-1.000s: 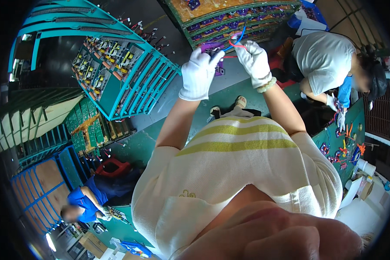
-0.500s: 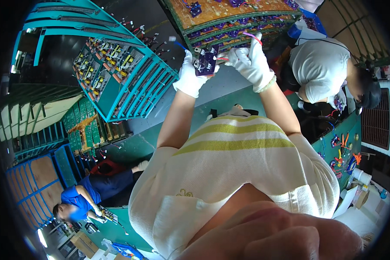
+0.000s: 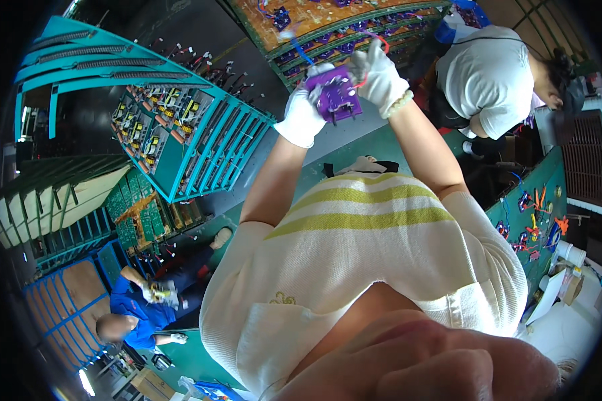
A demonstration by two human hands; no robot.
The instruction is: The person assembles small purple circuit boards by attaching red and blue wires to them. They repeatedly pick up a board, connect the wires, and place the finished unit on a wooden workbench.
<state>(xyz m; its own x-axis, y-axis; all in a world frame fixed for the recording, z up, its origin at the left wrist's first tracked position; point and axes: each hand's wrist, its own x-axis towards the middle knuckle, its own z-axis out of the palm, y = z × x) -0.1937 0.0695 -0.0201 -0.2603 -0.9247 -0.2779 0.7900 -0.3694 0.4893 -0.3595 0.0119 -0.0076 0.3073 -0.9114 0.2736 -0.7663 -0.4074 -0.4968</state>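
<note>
My gloved left hand (image 3: 304,112) grips a purple circuit board (image 3: 336,95) by its left side. Small parts and pins stick out from the board's face. A blue wire (image 3: 302,51) with a blurred pale end rises beyond my left fingers. Close to the board's right edge, my gloved right hand (image 3: 384,81) is closed around a red wire (image 3: 374,35). One stretch of that wire loops out past the fingertips, another shows between hand and board. The right fingertips are partly blurred.
A teal rack (image 3: 214,144) holding boards with yellow parts stands at left. Ahead is a wooden-topped shelf (image 3: 314,23) with more purple boards. One person in white (image 3: 485,80) bends at right; another in blue (image 3: 140,307) is at lower left. Tools lie on the green bench (image 3: 508,217).
The board has turned and tilted, moving slightly right. My right hand has come closer to it, still with the red wire. The person in blue has raised a held part.
</note>
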